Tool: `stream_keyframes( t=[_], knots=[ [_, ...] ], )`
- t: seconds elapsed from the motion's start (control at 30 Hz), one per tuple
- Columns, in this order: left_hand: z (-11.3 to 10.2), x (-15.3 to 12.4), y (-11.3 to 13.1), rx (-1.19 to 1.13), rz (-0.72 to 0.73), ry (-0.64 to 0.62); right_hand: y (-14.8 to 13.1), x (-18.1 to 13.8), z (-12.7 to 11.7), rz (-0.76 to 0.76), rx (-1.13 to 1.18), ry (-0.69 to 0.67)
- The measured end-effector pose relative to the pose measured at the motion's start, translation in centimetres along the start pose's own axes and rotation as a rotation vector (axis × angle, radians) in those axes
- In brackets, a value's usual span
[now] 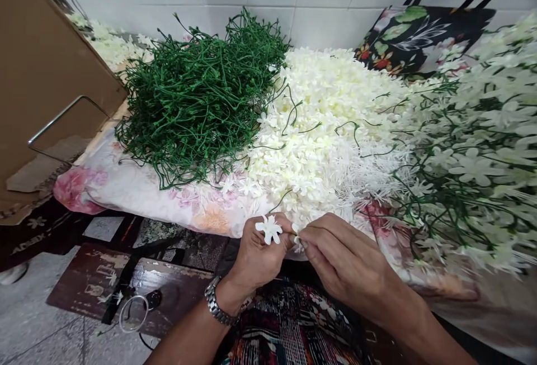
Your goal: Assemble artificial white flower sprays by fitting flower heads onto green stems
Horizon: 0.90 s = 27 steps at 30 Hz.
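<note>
My left hand (257,253), with a metal watch on its wrist, is closed on a small white artificial flower (269,229) whose thin green stem runs up toward the pile. My right hand (339,256) pinches another small white flower piece (297,237) right beside the left fingers. Both hands meet at the near edge of a floral cloth (126,186). On the cloth lie a heap of loose white flower heads (323,124) and a tangle of green plastic stems (201,96).
Finished sprays of white flowers on green stems (474,158) pile up at the right. A dark floral bag (415,35) leans on the tiled wall. Cardboard (42,69) with a metal wire frame stands at the left. Below are a wooden board, a ring and patterned clothing.
</note>
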<state>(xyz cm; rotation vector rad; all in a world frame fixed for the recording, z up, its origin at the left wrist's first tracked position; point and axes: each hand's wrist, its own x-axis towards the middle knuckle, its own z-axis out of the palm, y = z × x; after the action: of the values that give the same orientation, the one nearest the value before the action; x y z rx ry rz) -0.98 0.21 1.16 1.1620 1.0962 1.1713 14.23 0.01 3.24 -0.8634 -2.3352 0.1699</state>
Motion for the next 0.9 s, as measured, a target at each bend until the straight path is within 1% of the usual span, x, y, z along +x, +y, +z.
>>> stream_keyframes(
  t=[0.17, 0.23, 0.3, 0.4, 0.5, 0.57, 0.63, 0.7, 0.77, 0.9],
  knots=[
    [0.3, 0.1, 0.1, -0.010, -0.013, 0.010, 0.0, 0.2, 0.1, -0.015, -0.035, 0.004],
    [0.3, 0.0, 0.0, -0.016, -0.012, 0.012, 0.1, 0.1, -0.1, -0.011, -0.011, 0.015],
    [0.1, -0.1, -0.2, -0.043, -0.019, -0.003, 0.4, -0.1, -0.4, 0.023, 0.061, 0.028],
    [-0.3, -0.3, -0.4, -0.129, -0.070, -0.026, 0.6, -0.5, -1.3, 0.114, 0.187, 0.066],
    [-0.4, -0.7, -0.6, -0.231, -0.122, -0.054, 0.5, -0.9, -2.0, 0.175, 0.225, 0.101],
    [-0.2, -0.9, -0.9, -0.281, -0.120, -0.085, 0.1, -1.1, -2.2, 0.200, 0.229, 0.081],
    [0.1, -1.1, -1.2, -0.309, -0.086, -0.107, -0.3, -1.2, -2.2, 0.218, 0.234, 0.047],
    [0.3, -1.2, -1.5, -0.306, -0.027, -0.130, -0.8, -1.3, -2.0, 0.219, 0.240, 0.052],
    [0.4, -1.2, -1.5, -0.256, 0.059, -0.143, -1.1, -1.4, -1.9, 0.203, 0.234, 0.111],
    [0.5, -1.0, -0.6, -0.045, 0.267, -0.119, -1.4, -1.7, -1.8, 0.162, 0.214, 0.220]
  ],
)
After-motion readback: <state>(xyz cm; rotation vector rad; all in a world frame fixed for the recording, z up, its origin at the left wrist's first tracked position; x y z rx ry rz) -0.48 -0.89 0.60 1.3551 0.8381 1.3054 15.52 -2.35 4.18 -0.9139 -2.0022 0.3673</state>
